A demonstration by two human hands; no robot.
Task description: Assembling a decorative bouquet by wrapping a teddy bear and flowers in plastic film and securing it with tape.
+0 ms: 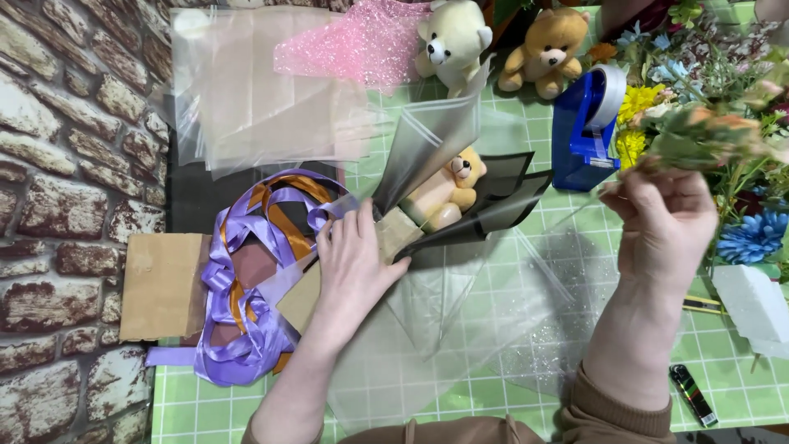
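My left hand (355, 261) lies flat on the base of a wrapped bouquet (460, 201), pressing down its tan paper end. The bouquet is dark and clear wrapping around a small yellow teddy bear (457, 177). Just left of that hand lies a tangle of purple and orange ribbon (246, 271). My right hand (662, 222) is raised at the right and grips the stem of an artificial flower sprig (708, 136) with green leaves and peach blooms, blurred by motion.
A blue tape dispenser (585, 127) stands behind the bouquet. White (454, 39) and brown (549, 48) teddy bears sit at the back. Artificial flowers (740, 222) pile at the right. Clear sheets (263, 90), pink mesh (362, 45), cardboard (160, 284), a white foam block (752, 304), brick wall at left.
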